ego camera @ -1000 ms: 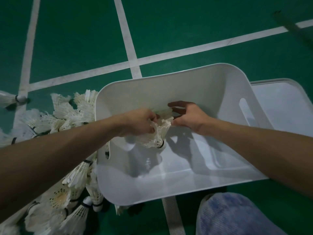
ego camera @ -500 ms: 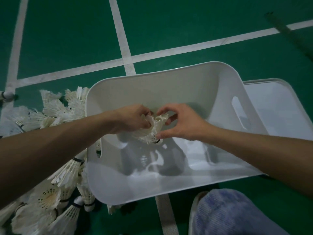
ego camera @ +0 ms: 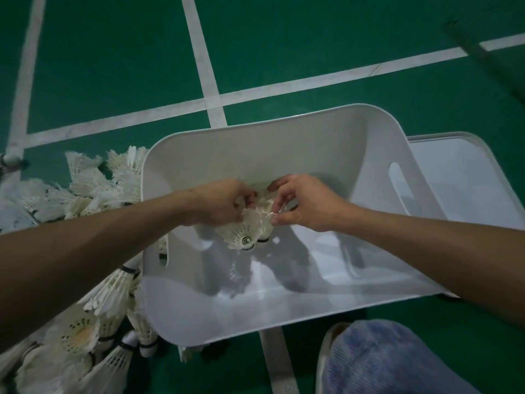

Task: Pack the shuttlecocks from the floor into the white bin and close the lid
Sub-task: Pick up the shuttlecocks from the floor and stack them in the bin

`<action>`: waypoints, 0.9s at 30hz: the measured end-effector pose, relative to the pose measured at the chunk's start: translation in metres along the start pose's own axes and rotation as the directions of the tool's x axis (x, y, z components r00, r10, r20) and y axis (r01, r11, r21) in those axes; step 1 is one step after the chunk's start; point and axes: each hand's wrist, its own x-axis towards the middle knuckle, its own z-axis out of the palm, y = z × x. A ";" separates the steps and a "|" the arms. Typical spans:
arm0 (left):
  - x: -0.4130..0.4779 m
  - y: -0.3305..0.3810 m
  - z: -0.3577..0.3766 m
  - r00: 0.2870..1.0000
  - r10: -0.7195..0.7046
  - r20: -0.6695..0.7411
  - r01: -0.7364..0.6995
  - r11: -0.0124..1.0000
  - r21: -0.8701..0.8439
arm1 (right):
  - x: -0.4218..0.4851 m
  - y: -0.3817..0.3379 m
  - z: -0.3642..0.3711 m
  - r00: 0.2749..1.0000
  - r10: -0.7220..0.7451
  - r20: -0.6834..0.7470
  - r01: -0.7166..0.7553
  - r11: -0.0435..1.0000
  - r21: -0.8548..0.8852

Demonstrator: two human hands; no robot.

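A white bin (ego camera: 284, 314) stands on the green court floor, with both my hands held inside it. My left hand (ego camera: 218, 203) grips the feathers of a small bunch of white shuttlecocks (ego camera: 245, 231) whose cork ends point down. My right hand (ego camera: 306, 203) pinches the feather edge of the same bunch between thumb and fingertips. Nothing lies on the bin's floor beneath the bunch. Several more shuttlecocks (ego camera: 93, 302) lie piled on the floor against the bin's left side. The white lid (ego camera: 466, 180) lies flat on the floor to the right of the bin.
White court lines (ego camera: 204, 81) cross the green floor beyond the bin. A lone shuttlecock (ego camera: 8, 162) lies at the far left edge. My knee in blue fabric (ego camera: 386, 362) is at the bottom right, close to the bin's near wall.
My right hand has closed in from beside the bunch and now pinches its feathers. The bunch sits a little lower in the bin, held by both hands.
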 end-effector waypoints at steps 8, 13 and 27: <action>-0.002 0.000 -0.001 0.999 0.050 0.011 -0.049 0.997 -0.062 | 0.004 0.005 -0.014 0.996 0.089 0.008 -0.088 0.996 -0.016; -0.004 0.000 -0.001 0.993 0.107 0.040 -0.105 0.993 -0.051 | 0.002 0.008 -0.029 0.991 0.125 0.044 -0.125 0.992 -0.016; 0.016 0.003 -0.005 0.992 0.076 0.100 -0.099 0.961 0.258 | -0.021 0.010 -0.062 0.987 0.160 0.011 -0.161 0.982 0.103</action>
